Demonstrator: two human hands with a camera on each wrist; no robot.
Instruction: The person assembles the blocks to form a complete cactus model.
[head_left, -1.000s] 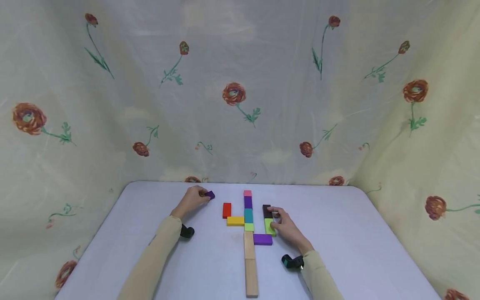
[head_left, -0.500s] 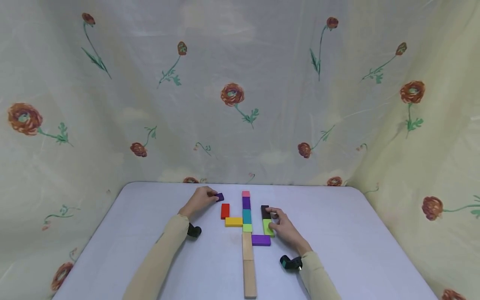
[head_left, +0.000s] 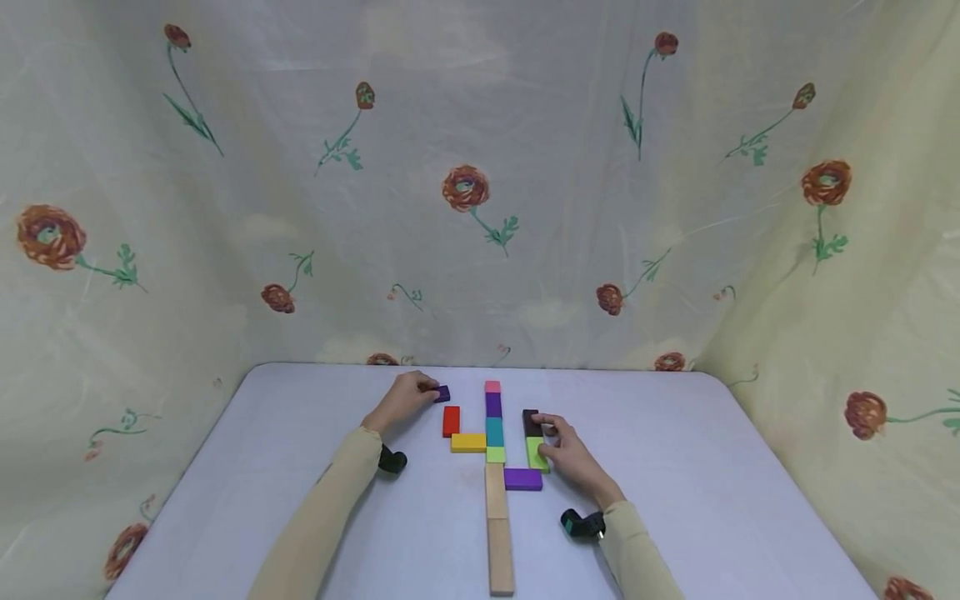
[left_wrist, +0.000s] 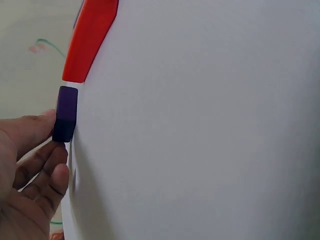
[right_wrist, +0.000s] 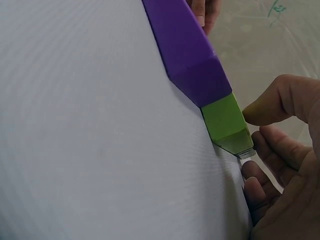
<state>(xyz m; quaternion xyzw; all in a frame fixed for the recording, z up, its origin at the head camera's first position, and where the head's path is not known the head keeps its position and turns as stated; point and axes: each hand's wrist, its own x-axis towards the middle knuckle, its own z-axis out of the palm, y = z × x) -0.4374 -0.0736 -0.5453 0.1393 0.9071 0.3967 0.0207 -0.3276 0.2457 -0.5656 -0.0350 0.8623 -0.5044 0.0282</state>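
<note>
My left hand [head_left: 406,398] pinches a small dark purple block [head_left: 443,393] between thumb and fingers, just behind the red block [head_left: 451,421]. In the left wrist view, a narrow gap separates the held block [left_wrist: 66,112] from the red block [left_wrist: 92,40]. My right hand [head_left: 573,454] rests at two blocks lying end to end: the index finger touches the black block [head_left: 529,422], the thumb the lime green block [head_left: 536,454]. The right wrist view has the thumb against the green block [right_wrist: 224,118], with the purple block [right_wrist: 187,50] beside it; the black block is hidden there.
A central column runs from two plain wooden blocks [head_left: 500,554] through light green, teal [head_left: 495,432] and purple to a pink block [head_left: 492,387]. A yellow block [head_left: 468,442] branches left, a purple block [head_left: 522,479] right. Flowered cloth [head_left: 465,250] hangs behind the white table [head_left: 675,467].
Carrying the dark purple block, my left hand has moved right, closer to the red block, and slowed in the last half second. My right hand has stayed in place.
</note>
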